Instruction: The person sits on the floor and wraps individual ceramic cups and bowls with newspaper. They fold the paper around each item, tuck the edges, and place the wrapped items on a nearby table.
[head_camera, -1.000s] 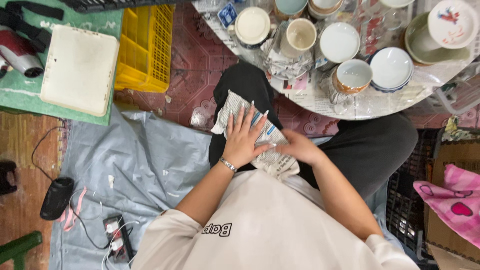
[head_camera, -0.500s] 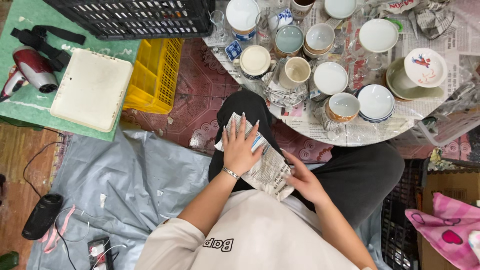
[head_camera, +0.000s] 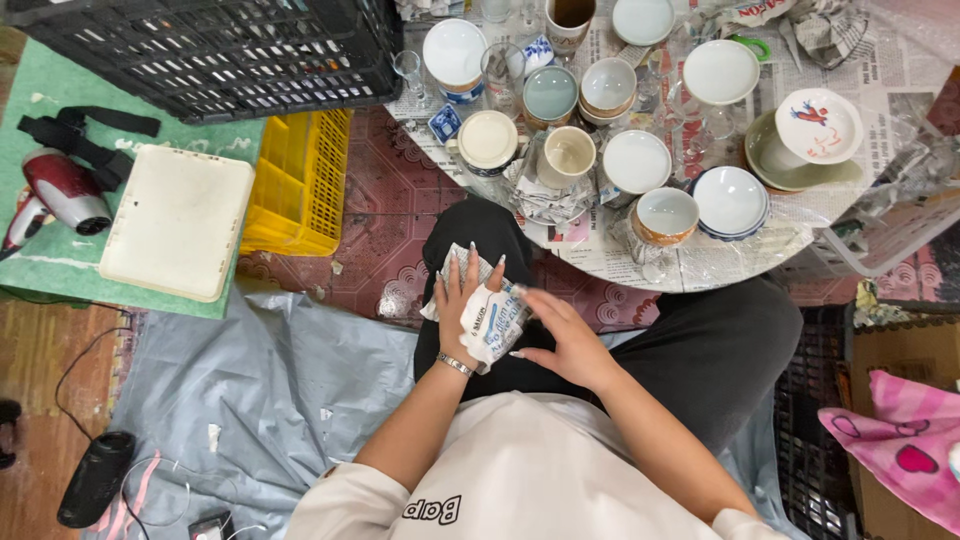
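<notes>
Left hand (head_camera: 458, 305) lies spread on the newspaper bundle (head_camera: 490, 322); right hand (head_camera: 560, 338) pinches its edge. Likely fragile inside: cup it underneath.
</notes>
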